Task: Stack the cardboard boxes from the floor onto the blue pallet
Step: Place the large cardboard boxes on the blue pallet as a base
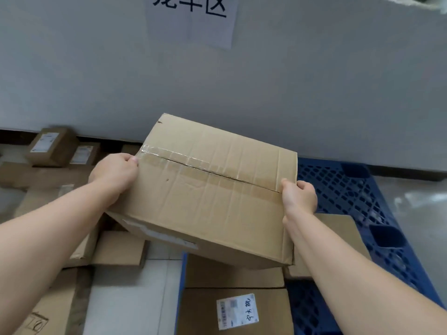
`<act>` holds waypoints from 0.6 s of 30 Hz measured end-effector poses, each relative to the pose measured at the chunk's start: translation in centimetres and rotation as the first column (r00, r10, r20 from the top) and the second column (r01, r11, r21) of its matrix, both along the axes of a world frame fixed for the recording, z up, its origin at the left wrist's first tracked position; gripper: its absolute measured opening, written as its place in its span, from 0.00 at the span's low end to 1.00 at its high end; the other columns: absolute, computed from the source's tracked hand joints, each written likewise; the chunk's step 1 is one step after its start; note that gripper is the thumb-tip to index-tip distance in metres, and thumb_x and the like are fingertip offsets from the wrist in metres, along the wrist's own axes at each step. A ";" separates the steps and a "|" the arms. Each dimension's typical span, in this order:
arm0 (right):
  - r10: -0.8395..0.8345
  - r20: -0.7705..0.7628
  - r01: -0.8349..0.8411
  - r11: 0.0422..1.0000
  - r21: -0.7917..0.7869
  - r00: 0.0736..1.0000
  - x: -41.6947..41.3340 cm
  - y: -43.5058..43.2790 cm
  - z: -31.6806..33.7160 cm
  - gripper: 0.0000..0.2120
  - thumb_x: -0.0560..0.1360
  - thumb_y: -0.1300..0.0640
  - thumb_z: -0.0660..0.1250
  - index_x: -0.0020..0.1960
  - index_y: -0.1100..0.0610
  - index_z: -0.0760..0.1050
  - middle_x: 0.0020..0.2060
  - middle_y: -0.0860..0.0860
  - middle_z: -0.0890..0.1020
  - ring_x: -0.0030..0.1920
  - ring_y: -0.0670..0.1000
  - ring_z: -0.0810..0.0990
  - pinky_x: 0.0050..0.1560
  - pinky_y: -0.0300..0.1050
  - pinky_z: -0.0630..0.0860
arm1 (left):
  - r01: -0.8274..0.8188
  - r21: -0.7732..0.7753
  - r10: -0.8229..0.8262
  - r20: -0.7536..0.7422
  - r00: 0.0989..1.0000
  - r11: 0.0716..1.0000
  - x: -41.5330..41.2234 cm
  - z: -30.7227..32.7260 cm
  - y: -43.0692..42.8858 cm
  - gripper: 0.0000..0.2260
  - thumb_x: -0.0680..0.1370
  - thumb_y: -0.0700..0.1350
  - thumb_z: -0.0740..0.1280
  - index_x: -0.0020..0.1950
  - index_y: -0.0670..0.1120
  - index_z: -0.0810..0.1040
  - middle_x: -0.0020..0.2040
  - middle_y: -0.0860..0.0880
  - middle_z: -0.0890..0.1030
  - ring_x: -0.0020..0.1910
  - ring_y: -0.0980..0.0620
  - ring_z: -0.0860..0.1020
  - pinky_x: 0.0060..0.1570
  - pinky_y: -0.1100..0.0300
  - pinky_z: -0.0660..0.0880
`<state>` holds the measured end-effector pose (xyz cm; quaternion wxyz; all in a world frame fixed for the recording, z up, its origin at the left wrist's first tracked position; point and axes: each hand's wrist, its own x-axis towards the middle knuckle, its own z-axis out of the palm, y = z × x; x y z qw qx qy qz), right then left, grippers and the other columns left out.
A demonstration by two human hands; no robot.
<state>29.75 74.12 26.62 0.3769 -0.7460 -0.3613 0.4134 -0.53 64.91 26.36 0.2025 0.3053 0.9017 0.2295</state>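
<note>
A large taped cardboard box (208, 189) is held in the air, tilted, between both hands. My left hand (113, 176) grips its left end, thumb on the taped seam. My right hand (300, 195) grips its right end, thumb on the top edge. Below and to the right lies the blue pallet (350, 189), a plastic grid. On the pallet's near part sit a labelled box (232, 310), a flat box (232, 274) behind it and another box (338, 228) partly hidden by my right arm.
Several cardboard boxes lie on the floor at the left, among them a small labelled one (52, 146) by the wall and a flat one (118, 249). A grey wall (314, 81) with a paper sign (191, 18) stands right behind.
</note>
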 end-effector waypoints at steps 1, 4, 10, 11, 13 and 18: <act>-0.007 0.005 0.007 1.000 0.003 1.000 2.4 0.0 0.7 0.19 0.76 0.55 0.64 0.66 0.55 0.69 0.50 0.48 0.72 0.47 0.50 0.70 0.46 0.46 0.66 | 0.009 -0.004 -0.009 0.007 1.000 1.000 2.3 0.3 0.0 0.14 0.81 0.49 0.56 0.58 0.49 0.80 0.58 0.44 0.79 0.57 0.41 0.74 0.49 0.55 0.68; -0.026 0.042 0.025 1.000 0.014 0.999 8.7 -0.4 2.2 0.16 0.76 0.56 0.64 0.63 0.55 0.70 0.47 0.48 0.71 0.44 0.50 0.69 0.45 0.46 0.67 | 0.046 -0.030 -0.045 0.028 0.999 0.998 8.4 0.9 0.0 0.13 0.81 0.48 0.56 0.53 0.46 0.80 0.53 0.43 0.80 0.47 0.43 0.73 0.46 0.56 0.68; -0.067 0.091 0.066 0.998 0.013 0.994 17.9 -2.7 2.4 0.16 0.77 0.57 0.64 0.64 0.55 0.70 0.49 0.49 0.72 0.48 0.50 0.70 0.46 0.47 0.67 | 0.088 -0.057 -0.084 0.066 0.994 0.995 17.5 0.4 -1.5 0.17 0.81 0.48 0.57 0.37 0.42 0.78 0.40 0.42 0.79 0.45 0.40 0.76 0.40 0.57 0.68; -0.080 0.100 0.079 0.997 0.015 0.992 19.3 -3.1 2.2 0.15 0.77 0.56 0.64 0.63 0.55 0.71 0.49 0.49 0.72 0.48 0.50 0.70 0.46 0.47 0.67 | 0.103 -0.067 -0.099 0.069 0.993 0.992 18.8 0.4 -1.8 0.17 0.81 0.48 0.58 0.38 0.42 0.78 0.38 0.43 0.78 0.44 0.41 0.76 0.39 0.57 0.68; -0.093 0.124 0.093 0.996 0.007 0.988 22.0 -4.0 1.7 0.13 0.77 0.55 0.64 0.61 0.54 0.71 0.49 0.49 0.73 0.48 0.51 0.71 0.46 0.47 0.68 | 0.134 -0.092 -0.127 0.075 0.989 0.987 21.3 0.4 -2.7 0.17 0.80 0.48 0.58 0.39 0.42 0.79 0.34 0.45 0.76 0.39 0.43 0.75 0.36 0.58 0.67; -0.112 0.149 0.116 0.993 -0.015 0.982 29.0 -5.4 0.7 0.09 0.76 0.55 0.65 0.56 0.53 0.74 0.50 0.49 0.76 0.48 0.51 0.72 0.48 0.47 0.70 | 0.214 -0.126 -0.205 0.078 0.976 0.969 27.9 0.3 -4.1 0.15 0.81 0.51 0.57 0.44 0.44 0.78 0.40 0.47 0.79 0.41 0.46 0.76 0.41 0.56 0.71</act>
